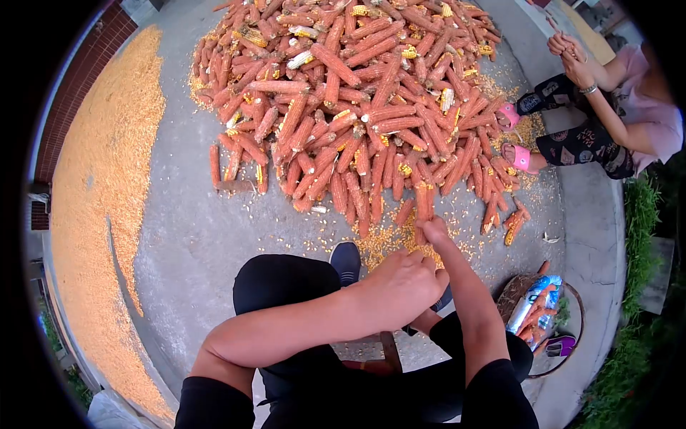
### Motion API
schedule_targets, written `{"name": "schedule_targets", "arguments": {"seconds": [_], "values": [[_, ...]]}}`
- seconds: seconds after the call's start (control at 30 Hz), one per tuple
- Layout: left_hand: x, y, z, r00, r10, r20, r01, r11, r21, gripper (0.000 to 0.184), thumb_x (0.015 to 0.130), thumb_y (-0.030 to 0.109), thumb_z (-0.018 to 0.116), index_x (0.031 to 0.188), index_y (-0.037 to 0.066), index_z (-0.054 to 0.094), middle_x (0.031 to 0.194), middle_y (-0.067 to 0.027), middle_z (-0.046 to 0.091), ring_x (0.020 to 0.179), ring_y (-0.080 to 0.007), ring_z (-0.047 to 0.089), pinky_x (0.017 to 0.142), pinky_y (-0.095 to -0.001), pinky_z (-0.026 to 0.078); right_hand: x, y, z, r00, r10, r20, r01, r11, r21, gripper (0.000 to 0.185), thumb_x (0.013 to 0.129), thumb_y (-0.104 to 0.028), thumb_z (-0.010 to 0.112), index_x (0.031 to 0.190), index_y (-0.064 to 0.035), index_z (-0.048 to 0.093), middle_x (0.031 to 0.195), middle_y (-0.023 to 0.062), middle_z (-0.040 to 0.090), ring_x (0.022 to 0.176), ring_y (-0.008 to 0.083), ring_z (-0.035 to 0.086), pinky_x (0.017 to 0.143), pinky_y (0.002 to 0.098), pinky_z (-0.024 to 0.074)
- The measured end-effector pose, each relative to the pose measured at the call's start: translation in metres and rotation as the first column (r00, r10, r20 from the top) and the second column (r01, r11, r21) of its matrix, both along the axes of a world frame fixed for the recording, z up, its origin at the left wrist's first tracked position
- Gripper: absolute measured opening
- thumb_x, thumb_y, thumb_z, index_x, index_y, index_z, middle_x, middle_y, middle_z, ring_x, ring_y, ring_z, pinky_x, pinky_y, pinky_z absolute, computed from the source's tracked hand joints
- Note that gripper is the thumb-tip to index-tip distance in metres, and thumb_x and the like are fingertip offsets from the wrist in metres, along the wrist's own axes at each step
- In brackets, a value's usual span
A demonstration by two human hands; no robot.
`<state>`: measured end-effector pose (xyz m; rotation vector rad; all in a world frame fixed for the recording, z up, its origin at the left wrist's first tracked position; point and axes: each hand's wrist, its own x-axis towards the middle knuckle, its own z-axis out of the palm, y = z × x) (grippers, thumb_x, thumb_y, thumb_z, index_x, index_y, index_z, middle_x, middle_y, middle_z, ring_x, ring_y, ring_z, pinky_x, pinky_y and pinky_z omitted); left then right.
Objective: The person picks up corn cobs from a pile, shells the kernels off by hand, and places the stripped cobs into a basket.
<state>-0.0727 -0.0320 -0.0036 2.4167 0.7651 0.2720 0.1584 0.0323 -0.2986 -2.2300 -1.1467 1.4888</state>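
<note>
My right hand [433,232] is closed around the lower end of a reddish corncob [424,204] at the near edge of a big heap of cobs [343,107]. Some yellow kernels show near that cob's upper end. My left hand [406,281] is a closed fist, back of the hand up, just below and left of the right hand. Whatever the left fingers grip, if anything, is hidden beneath the fist. Loose kernels [382,239] are scattered on the concrete beyond the fist.
A wide bed of kernels [107,164] covers the ground at left. Another person [614,114] in pink sandals sits at the right of the heap, hands together. By my right knee a basket [516,293] holds a blue-white bag [532,300] and cobs.
</note>
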Motion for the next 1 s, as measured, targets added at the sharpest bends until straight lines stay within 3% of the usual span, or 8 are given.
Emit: {"name": "schedule_targets", "arguments": {"seconds": [0.03,0.1,0.17,0.33,0.5,0.6,0.73,1.0], "values": [[0.0,-0.002,-0.002,1.0,0.006,-0.003,-0.006,1.0,0.015,0.024,0.076,0.009,0.066,0.096,-0.004,0.061,0.091,-0.0203,0.066,0.089,-0.0373,0.067,0.082,-0.0458,0.053,-0.018,-0.019,0.034,0.997,0.071,0.039,-0.068,0.995,-0.067,0.04,0.081,-0.025,0.075,0.11,0.0033,0.07,0.097,0.0148,0.073,0.086,0.0236,0.07,0.071,0.0387,0.0557],[-0.002,-0.002,-0.006,0.998,0.035,0.054,-0.035,0.999,-0.002,0.024,0.079,0.009,0.066,0.098,-0.004,0.06,0.094,-0.0227,0.065,0.092,-0.0381,0.067,0.083,-0.0471,0.053,-0.055,-0.057,0.024,0.947,-0.185,0.263,0.18,0.983,0.045,0.04,0.083,-0.025,0.073,0.109,0.0051,0.069,0.097,0.0155,0.073,0.085,0.0228,0.071,0.068,0.0375,0.0555],[-0.001,-0.002,0.001,0.995,0.085,0.046,-0.084,0.996,-0.038,0.025,0.081,0.009,0.065,0.101,-0.005,0.06,0.096,-0.0246,0.065,0.094,-0.0389,0.067,0.084,-0.0485,0.054,-0.032,-0.068,-0.023,0.969,-0.247,0.027,0.243,0.965,0.095,0.039,0.085,-0.024,0.072,0.109,0.0067,0.068,0.096,0.0158,0.073,0.082,0.0216,0.07,0.065,0.0359,0.055],[0.01,0.001,0.018,0.96,0.249,0.13,-0.244,0.968,-0.052,0.027,0.088,0.01,0.065,0.11,-0.004,0.058,0.1,-0.0255,0.065,0.094,-0.0412,0.067,0.084,-0.0516,0.054,0.002,-0.04,0.141,0.978,-0.026,-0.207,0.074,0.971,0.228,0.038,0.088,-0.022,0.07,0.111,0.0081,0.063,0.09,0.0137,0.071,0.073,0.0186,0.069,0.057,0.0337,0.0526],[0.04,0.007,0.028,0.698,0.572,0.43,-0.455,0.819,-0.351,0.06,0.089,0.023,0.076,0.137,-0.003,0.05,0.103,-0.0175,0.065,0.09,-0.023,0.066,0.08,-0.0376,0.055,0.017,-0.034,0.26,0.964,0.056,-0.261,0.1,0.831,0.547,0.037,0.089,-0.016,0.071,0.119,0.0022,0.06,0.102,0.0095,0.069,0.094,0.0175,0.068,0.078,0.0318,0.0544],[0.058,0.013,0.036,0.463,0.75,0.472,-0.331,0.64,-0.693,0.063,0.09,0.023,0.077,0.14,-0.002,0.048,0.109,-0.013,0.064,0.095,-0.0169,0.064,0.081,-0.0344,0.054,0.003,-0.054,0.322,0.946,0.098,-0.308,0.154,0.702,0.695,0.042,0.086,-0.012,0.073,0.122,0.0019,0.057,0.106,0.0099,0.068,0.098,0.0162,0.067,0.085,0.0315,0.0545],[0.079,0.013,0.037,0.416,0.732,0.54,0.1,0.553,-0.827,0.056,0.092,0.02,0.074,0.138,-0.002,0.051,0.122,-0.012,0.065,0.108,-0.0164,0.063,0.091,-0.0332,0.053,-0.021,-0.081,0.332,0.91,0.206,-0.359,0.167,0.612,0.773,0.053,0.083,-0.008,0.076,0.128,0.0019,0.051,0.115,0.012,0.065,0.102,0.0172,0.065,0.088,0.0333,0.0538],[0.079,0.0,0.051,0.454,0.815,0.36,0.134,0.338,-0.932,0.042,0.091,0.015,0.073,0.127,-0.001,0.059,0.114,-0.0118,0.068,0.1,-0.0199,0.069,0.082,-0.0349,0.057,0.002,-0.109,0.339,0.861,0.316,-0.399,0.075,0.697,0.713,0.043,0.088,-0.01,0.073,0.125,0.0018,0.056,0.12,0.013,0.061,0.109,0.0205,0.062,0.093,0.0346,0.0524]]}}
